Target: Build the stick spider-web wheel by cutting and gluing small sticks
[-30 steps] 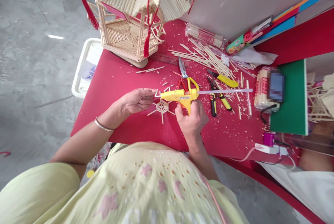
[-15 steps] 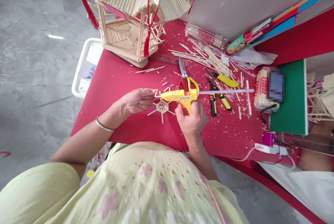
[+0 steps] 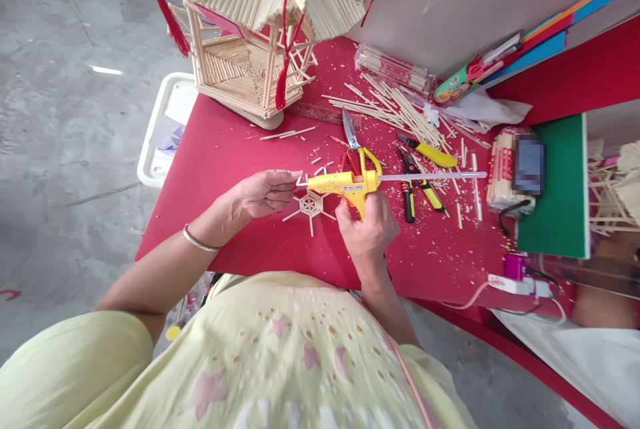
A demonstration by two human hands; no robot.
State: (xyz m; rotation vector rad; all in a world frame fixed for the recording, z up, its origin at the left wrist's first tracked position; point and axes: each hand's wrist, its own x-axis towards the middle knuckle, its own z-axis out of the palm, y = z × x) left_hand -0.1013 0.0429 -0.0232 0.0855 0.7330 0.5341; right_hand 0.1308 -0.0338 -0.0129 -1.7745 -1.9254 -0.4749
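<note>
My right hand [image 3: 367, 229] is closed round the grip of a yellow glue gun [image 3: 345, 183], whose clear glue stick juts out to the right. The gun's nozzle points left at a small wooden stick piece [image 3: 299, 178] pinched in the fingers of my left hand [image 3: 265, 190]. Just below the nozzle a web-shaped stick piece [image 3: 310, 205] lies on the red table [image 3: 240, 242].
A tall stick-built pavilion model [image 3: 255, 29] with red tassels stands at the back left. Scissors [image 3: 353, 139], yellow-handled pliers [image 3: 425, 152] and cutters [image 3: 420, 189], loose sticks [image 3: 400, 112], a stick bundle [image 3: 503, 172] and a green board [image 3: 563, 189] crowd the right. A white tray [image 3: 165, 129] sits off the left edge.
</note>
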